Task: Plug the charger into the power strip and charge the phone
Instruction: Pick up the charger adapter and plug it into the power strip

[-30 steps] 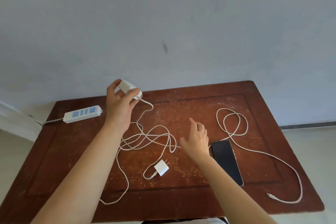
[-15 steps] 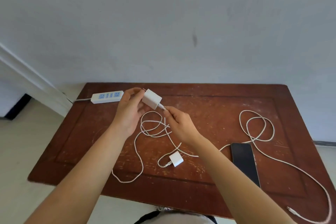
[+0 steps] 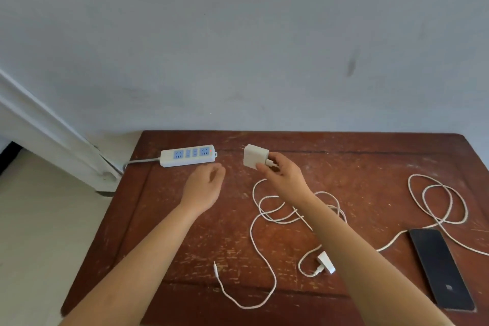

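Note:
My right hand (image 3: 281,173) holds a white charger block (image 3: 254,156) in the air, its prongs pointing left toward the power strip. The white power strip (image 3: 188,155) with blue sockets lies at the table's far left, a short gap from the charger. My left hand (image 3: 205,185) hovers open just below the strip's right end, holding nothing. The charger's white cable (image 3: 260,235) trails in loops over the table, its free plug end near the front edge. A black phone (image 3: 440,267) lies face up at the right.
A second small white charger (image 3: 326,265) with its own long looped cable (image 3: 436,201) lies on the worn brown table (image 3: 172,233). The strip's grey cord drops off the left edge. A pale wall stands right behind the table.
The charger passed from my left hand to my right hand. My left hand let go and dropped toward the strip. The view swung left, so the strip now sits closer to the centre.

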{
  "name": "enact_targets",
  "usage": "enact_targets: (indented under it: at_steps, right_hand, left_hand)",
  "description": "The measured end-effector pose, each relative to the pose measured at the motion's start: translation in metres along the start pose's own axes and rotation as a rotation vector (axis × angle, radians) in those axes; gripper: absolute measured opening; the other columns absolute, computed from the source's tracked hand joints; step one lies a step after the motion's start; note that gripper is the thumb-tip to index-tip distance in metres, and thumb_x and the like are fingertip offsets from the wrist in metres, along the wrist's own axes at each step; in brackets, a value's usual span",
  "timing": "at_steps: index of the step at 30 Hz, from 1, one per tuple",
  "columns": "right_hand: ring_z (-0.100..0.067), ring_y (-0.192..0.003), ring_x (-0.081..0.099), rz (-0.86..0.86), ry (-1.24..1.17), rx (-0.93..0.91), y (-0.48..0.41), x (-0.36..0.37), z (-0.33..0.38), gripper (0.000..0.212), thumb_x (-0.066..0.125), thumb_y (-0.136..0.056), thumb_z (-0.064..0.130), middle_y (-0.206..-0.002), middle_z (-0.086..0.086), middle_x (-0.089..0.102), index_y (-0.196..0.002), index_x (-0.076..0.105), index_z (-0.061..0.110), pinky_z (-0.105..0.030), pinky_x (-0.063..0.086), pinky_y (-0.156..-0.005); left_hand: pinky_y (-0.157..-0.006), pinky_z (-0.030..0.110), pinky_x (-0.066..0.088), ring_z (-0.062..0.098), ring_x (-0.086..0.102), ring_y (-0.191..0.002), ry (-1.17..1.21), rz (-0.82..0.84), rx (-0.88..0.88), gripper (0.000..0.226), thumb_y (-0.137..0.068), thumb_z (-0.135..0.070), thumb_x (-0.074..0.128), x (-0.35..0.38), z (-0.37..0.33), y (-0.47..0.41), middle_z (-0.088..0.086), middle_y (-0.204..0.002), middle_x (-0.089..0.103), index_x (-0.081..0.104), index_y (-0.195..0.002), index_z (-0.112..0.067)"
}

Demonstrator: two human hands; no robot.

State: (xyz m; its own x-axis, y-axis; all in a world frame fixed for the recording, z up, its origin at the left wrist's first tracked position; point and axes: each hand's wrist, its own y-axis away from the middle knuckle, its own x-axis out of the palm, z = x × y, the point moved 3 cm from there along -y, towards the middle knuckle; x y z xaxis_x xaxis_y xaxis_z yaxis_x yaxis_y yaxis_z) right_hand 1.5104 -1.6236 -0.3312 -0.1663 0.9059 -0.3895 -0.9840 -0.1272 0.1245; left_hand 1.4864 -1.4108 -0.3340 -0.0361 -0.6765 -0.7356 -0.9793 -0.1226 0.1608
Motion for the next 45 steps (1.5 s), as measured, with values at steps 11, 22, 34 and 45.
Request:
enact_targets:
  at_steps: [11, 22, 34, 45]
  right_hand:
    - [-0.016, -0.088, 0.068, -0.044, 0.059, 0.168, -0.081, 0.113, 0.021, 0.042, 0.065, -0.093, 0.028, -0.117, -0.003, 0.067, -0.133, 0.052, 0.028, -0.015, 0.053, -0.059]
    - [-0.027, -0.102, 0.068, 0.158, 0.458, -0.002, -0.149, 0.164, 0.019, 0.040, 0.060, -0.094, 0.018, -0.124, -0.008, 0.069, -0.133, 0.054, 0.025, -0.036, 0.055, -0.084]
    - [-0.025, -0.112, 0.066, 0.435, 0.918, -0.176, -0.194, 0.186, 0.044, 0.071, 0.068, -0.081, -0.005, -0.134, 0.003, 0.066, -0.138, 0.053, 0.035, -0.044, 0.058, -0.084]
    - [-0.031, -0.100, 0.068, 0.413, 0.952, -0.198, -0.189, 0.185, 0.046, 0.053, 0.065, -0.088, 0.003, -0.123, -0.002, 0.070, -0.132, 0.055, 0.030, -0.045, 0.058, -0.076]
  left_hand:
    - [-0.122, 0.057, 0.009, 0.038, -0.010, -0.153, -0.679, 0.265, 0.086, 0.078, -0.101, -0.056, 0.033, -0.027, 0.157, -0.092, 0.017, -0.167, -0.014, -0.005, -0.159, -0.019]
    - [-0.123, 0.054, 0.003, 0.037, -0.014, -0.153, -0.593, 0.168, 0.143, 0.082, -0.096, -0.064, 0.014, 0.000, 0.209, -0.123, 0.016, -0.166, -0.017, -0.012, -0.158, -0.018]
    - [-0.124, 0.059, 0.006, 0.038, -0.018, -0.152, -0.619, 0.138, 0.202, 0.089, -0.097, -0.069, 0.011, 0.013, 0.230, -0.128, 0.017, -0.164, -0.021, -0.015, -0.156, -0.007]
    - [-0.123, 0.059, 0.013, 0.036, -0.007, -0.154, -0.538, 0.065, 0.249, 0.085, -0.099, -0.063, 0.027, 0.011, 0.228, -0.125, 0.017, -0.167, -0.005, -0.003, -0.158, -0.009]
